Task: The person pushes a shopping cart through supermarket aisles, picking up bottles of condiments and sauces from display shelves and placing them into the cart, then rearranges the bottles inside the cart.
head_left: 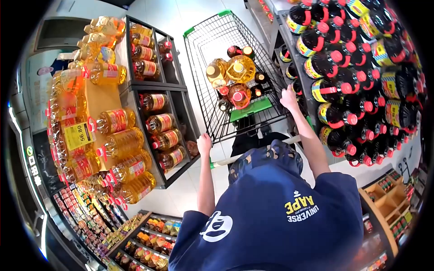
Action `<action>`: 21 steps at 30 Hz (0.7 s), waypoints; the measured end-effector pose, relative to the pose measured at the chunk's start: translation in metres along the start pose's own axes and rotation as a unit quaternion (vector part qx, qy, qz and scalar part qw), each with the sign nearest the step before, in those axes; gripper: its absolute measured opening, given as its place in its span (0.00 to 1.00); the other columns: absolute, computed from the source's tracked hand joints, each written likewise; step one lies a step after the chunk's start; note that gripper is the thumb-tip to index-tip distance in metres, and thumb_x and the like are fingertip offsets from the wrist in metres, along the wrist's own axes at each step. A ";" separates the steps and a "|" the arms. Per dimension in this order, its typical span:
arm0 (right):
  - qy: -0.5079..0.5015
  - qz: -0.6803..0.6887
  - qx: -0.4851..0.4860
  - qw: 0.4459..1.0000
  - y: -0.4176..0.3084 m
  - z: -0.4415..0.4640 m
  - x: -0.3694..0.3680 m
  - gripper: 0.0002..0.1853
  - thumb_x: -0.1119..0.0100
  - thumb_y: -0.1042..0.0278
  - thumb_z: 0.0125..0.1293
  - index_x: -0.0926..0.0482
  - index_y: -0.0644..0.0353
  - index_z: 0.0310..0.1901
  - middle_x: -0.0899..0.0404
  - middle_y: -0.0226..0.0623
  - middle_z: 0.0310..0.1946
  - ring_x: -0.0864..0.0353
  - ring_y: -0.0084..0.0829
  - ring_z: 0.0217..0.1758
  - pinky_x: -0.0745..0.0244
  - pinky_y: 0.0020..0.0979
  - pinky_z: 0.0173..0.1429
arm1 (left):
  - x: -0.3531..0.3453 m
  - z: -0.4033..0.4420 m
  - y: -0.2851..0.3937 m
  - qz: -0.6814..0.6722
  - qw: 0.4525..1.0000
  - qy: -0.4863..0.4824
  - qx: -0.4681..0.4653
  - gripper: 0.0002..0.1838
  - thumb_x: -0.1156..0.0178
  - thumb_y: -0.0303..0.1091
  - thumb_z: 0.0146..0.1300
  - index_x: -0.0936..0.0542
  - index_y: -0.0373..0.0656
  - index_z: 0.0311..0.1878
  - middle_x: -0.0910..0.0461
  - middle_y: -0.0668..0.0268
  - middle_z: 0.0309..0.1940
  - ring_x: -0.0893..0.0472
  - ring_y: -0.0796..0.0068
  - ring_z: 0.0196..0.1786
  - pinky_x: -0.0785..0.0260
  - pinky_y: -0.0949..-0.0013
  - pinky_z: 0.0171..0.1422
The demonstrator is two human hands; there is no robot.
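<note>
A black wire shopping cart with green corner pieces stands in front of me. My left hand is closed on the near left corner of its rim. On the right side, my right hand is closed around the cart's side rim, near the dark bottles on the shelf. Inside the cart, several bottles are grouped together: a large golden oil bottle, a red-capped bottle and smaller dark bottles beside them. A green panel lies at the cart's near end.
To the left, a display holds stacked oil bottles and a price tag, beside a dark shelf unit. Rows of dark red-capped bottles are close on the right. More shelves appear at the lower left.
</note>
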State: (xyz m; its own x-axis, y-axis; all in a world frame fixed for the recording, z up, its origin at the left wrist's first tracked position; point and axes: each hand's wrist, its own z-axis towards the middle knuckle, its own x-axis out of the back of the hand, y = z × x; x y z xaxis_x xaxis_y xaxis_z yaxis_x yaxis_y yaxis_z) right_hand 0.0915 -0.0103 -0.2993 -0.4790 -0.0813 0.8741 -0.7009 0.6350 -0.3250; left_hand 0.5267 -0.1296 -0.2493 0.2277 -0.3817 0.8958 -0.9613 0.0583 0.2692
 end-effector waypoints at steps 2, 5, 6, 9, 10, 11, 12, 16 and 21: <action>0.013 -0.025 -0.007 1.000 -0.016 0.009 0.008 0.17 0.39 0.75 0.46 0.24 0.72 0.41 0.35 0.57 0.52 0.33 0.55 0.59 0.33 0.49 0.59 | 0.006 0.012 0.006 -0.010 0.999 -0.012 0.035 0.19 0.55 0.42 0.66 0.20 0.37 0.32 0.21 0.43 0.28 0.21 0.39 0.34 0.27 0.46 0.40; 0.036 -0.049 0.005 0.998 -0.028 0.027 0.012 0.18 0.38 0.77 0.43 0.24 0.71 0.40 0.35 0.59 0.51 0.33 0.57 0.58 0.33 0.49 0.58 | 0.004 0.033 0.009 0.018 0.999 -0.002 0.042 0.18 0.55 0.42 0.67 0.20 0.40 0.33 0.20 0.45 0.27 0.20 0.41 0.32 0.27 0.46 0.39; 0.014 -0.055 -0.004 0.998 -0.032 0.031 0.018 0.18 0.38 0.77 0.43 0.25 0.71 0.39 0.35 0.58 0.50 0.33 0.57 0.57 0.33 0.49 0.57 | 0.006 0.036 0.011 0.023 0.998 -0.014 0.051 0.18 0.55 0.42 0.67 0.20 0.40 0.34 0.20 0.45 0.27 0.20 0.41 0.32 0.27 0.46 0.39; 0.034 -0.081 0.016 0.996 -0.040 0.046 0.018 0.15 0.40 0.79 0.46 0.26 0.72 0.38 0.35 0.58 0.49 0.31 0.55 0.53 0.33 0.49 0.56 | 0.019 0.051 0.020 0.015 0.998 -0.022 0.063 0.18 0.55 0.41 0.67 0.20 0.39 0.33 0.20 0.45 0.26 0.20 0.42 0.31 0.27 0.46 0.38; 0.030 -0.086 0.017 0.996 -0.044 0.051 0.021 0.14 0.41 0.79 0.46 0.26 0.72 0.38 0.35 0.58 0.49 0.31 0.55 0.52 0.33 0.49 0.56 | 0.021 0.058 0.023 0.019 0.997 -0.025 0.070 0.17 0.54 0.41 0.67 0.20 0.39 0.33 0.20 0.45 0.25 0.20 0.42 0.31 0.27 0.47 0.38; 0.028 -0.089 0.019 0.995 -0.048 0.057 0.023 0.14 0.41 0.79 0.47 0.26 0.72 0.38 0.35 0.57 0.49 0.31 0.55 0.52 0.34 0.49 0.57 | 0.021 0.065 0.023 0.020 0.997 -0.027 0.068 0.16 0.54 0.41 0.67 0.20 0.40 0.34 0.20 0.45 0.25 0.20 0.43 0.31 0.27 0.47 0.37; 0.024 -0.090 0.021 0.995 -0.049 0.063 0.023 0.15 0.40 0.78 0.48 0.26 0.70 0.40 0.36 0.56 0.48 0.31 0.54 0.52 0.35 0.49 0.57 | 0.021 0.072 0.023 0.020 0.997 -0.025 0.074 0.16 0.53 0.41 0.67 0.20 0.41 0.35 0.20 0.47 0.25 0.20 0.43 0.30 0.27 0.47 0.37; 0.034 -0.070 0.024 0.997 -0.050 0.089 0.018 0.19 0.36 0.73 0.47 0.25 0.63 0.44 0.35 0.52 0.49 0.33 0.52 0.54 0.41 0.51 0.62 | 0.027 0.097 0.027 0.018 0.995 -0.055 0.086 0.14 0.53 0.41 0.66 0.23 0.42 0.39 0.19 0.49 0.25 0.19 0.44 0.30 0.27 0.46 0.38; 0.046 -0.072 0.037 0.996 -0.056 0.118 0.014 0.22 0.35 0.70 0.46 0.24 0.57 0.47 0.36 0.48 0.52 0.33 0.50 0.55 0.44 0.51 0.64 | 0.042 0.133 0.041 0.050 0.991 -0.074 0.096 0.14 0.48 0.43 0.64 0.23 0.44 0.44 0.18 0.54 0.32 0.19 0.48 0.36 0.26 0.50 0.39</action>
State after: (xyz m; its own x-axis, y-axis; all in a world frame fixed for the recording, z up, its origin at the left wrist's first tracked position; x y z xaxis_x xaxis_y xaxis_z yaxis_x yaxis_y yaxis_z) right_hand 0.0615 -0.1378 -0.3110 -0.3219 -0.0943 0.9421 -0.7975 0.5633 -0.2161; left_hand 0.4765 -0.2662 -0.2482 0.1186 -0.5146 0.8492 -0.9929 -0.0690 0.0968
